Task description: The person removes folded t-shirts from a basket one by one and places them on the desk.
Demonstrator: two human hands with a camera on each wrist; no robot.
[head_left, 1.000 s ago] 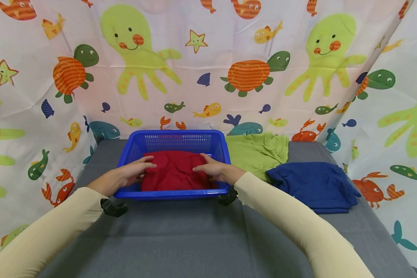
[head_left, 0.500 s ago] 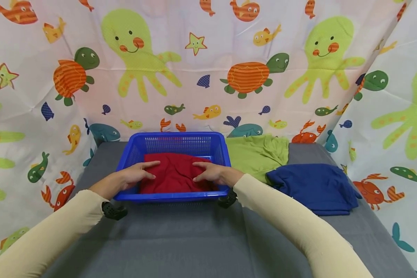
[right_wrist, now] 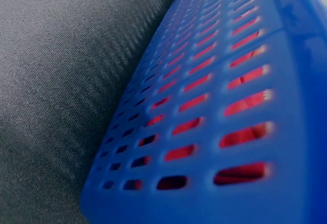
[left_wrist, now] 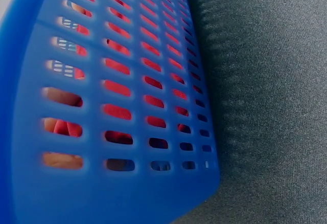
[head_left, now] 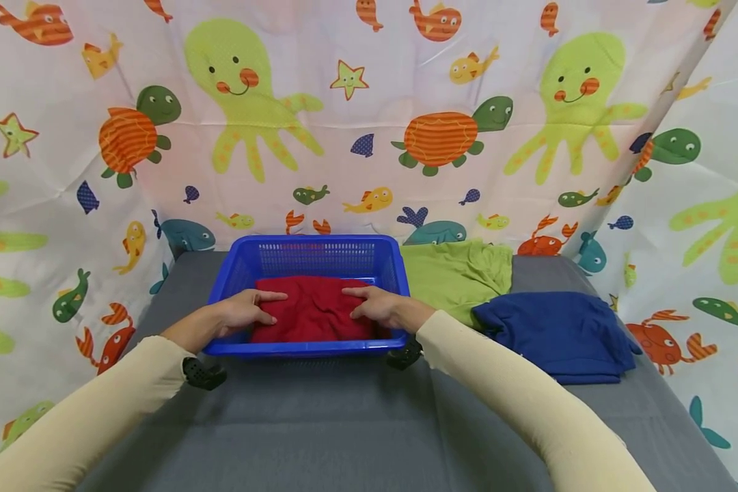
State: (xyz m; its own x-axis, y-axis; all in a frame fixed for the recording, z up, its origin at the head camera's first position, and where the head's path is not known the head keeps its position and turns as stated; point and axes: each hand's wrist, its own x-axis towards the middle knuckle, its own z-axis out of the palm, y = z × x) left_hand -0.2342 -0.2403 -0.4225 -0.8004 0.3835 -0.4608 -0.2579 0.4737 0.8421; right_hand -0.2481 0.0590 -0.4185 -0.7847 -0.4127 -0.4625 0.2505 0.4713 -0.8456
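A folded red cloth (head_left: 313, 307), probably a garment, lies inside a blue plastic basket (head_left: 320, 348) with slotted walls. From the left, my left hand (head_left: 240, 313) reaches over the rim, index finger and thumb stretched out on the cloth's left side. My right hand (head_left: 381, 306) touches the right side likewise, its visible fingers pointing inward. The remaining fingers of both hands are largely hidden. Both wrist views mostly show the front wall of the basket; red cloth (left_wrist: 117, 88) appears through its slots in the left one, and red fabric (right_wrist: 186, 127) in the right one.
Right of the basket lies a spread lime green cloth (head_left: 455, 273). A folded navy blue garment (head_left: 553, 335) overlaps its front corner. Grey fabric covers the table (head_left: 320, 424). A curtain (head_left: 357, 157) printed with sea animals hangs behind and at both sides.
My left hand's index finger and thumb have shifted slightly inward over the red cloth. The right hand has barely moved. The head view has tilted up a little; basket and other cloths stay put.
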